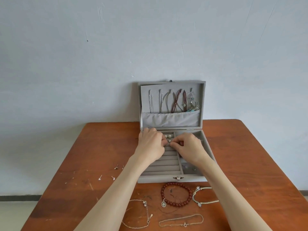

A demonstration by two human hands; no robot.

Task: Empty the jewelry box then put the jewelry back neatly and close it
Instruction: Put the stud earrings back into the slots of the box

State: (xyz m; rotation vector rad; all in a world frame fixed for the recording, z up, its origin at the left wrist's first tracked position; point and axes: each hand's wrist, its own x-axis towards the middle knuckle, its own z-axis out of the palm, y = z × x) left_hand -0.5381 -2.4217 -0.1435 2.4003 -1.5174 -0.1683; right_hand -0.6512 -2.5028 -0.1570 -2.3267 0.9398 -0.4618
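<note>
The grey velvet jewelry box [171,179] stood open on the wooden table [241,147], its lid [171,84] upright against the wall. Both hands were over the ring rolls [166,164]. The left hand [150,144] and right hand [188,145] had fingers curled, meeting at a small piece too tiny and covered to identify; which hand pinched it could not be told. Two pearl studs [167,136] sat just behind. The red bead bracelet [176,194] and stud earrings [106,177] lay outside the box on the table.

Worn wooden table [250,147], open grey jewelry box [171,179], red bead bracelet [176,195], chain bracelets [181,220], stud earrings [113,177]
</note>
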